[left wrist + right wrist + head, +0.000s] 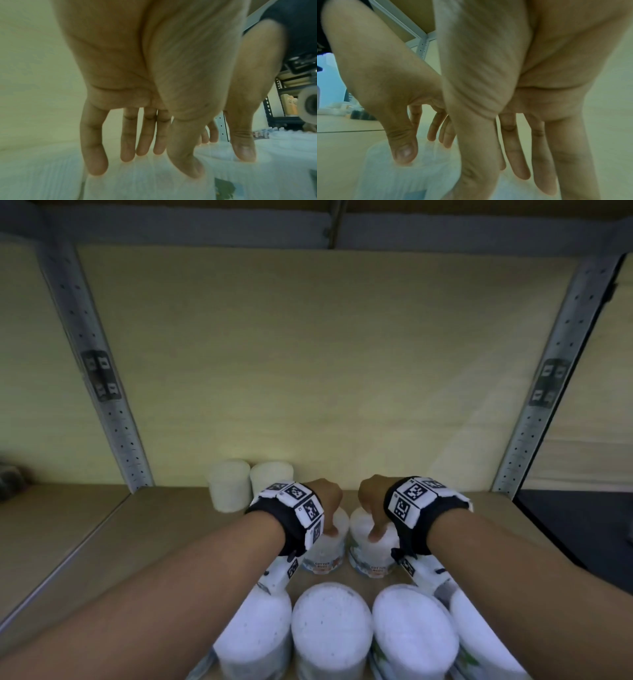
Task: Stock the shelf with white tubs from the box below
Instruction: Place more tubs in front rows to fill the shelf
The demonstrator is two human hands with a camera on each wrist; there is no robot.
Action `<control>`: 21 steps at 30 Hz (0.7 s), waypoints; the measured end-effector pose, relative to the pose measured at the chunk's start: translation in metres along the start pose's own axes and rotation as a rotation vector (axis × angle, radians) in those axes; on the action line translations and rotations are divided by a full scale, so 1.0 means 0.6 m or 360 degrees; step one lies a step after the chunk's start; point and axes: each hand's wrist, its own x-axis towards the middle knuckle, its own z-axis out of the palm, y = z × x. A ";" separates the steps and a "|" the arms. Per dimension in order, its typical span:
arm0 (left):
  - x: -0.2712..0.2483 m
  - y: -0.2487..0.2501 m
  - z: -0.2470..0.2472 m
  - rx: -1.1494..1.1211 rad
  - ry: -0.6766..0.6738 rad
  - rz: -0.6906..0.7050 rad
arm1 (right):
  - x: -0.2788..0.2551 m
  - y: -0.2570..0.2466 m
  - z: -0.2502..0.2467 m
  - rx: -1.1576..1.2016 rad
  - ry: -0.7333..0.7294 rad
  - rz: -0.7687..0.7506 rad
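Two white tubs stand side by side on the wooden shelf, the left tub and the right tub. My left hand reaches down over the left tub, thumb and fingertips set round its lid. My right hand holds the right tub the same way; in the right wrist view its long fingers hide most of that tub. Each wrist view also shows the other hand's thumb on its own lid.
Two more white tubs stand at the back by the pale wall. A row of several tubs fills the shelf's front edge under my forearms. Grey perforated uprights frame the bay.
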 end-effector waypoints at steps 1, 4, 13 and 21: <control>-0.001 -0.002 0.008 0.0011 0.0003 0.0042 | -0.024 -0.003 0.003 0.0018 0.0010 0.0011; -0.088 0.028 -0.006 -0.0078 0.0066 0.0166 | -0.276 -0.086 -0.093 -0.0022 0.0104 0.0018; -0.165 0.060 0.000 -0.0120 0.0195 0.0197 | -0.456 -0.134 -0.117 0.0212 0.0070 -0.0054; -0.200 0.070 -0.004 -0.0081 0.0147 0.0172 | -0.482 -0.136 -0.110 0.0272 0.0080 -0.0065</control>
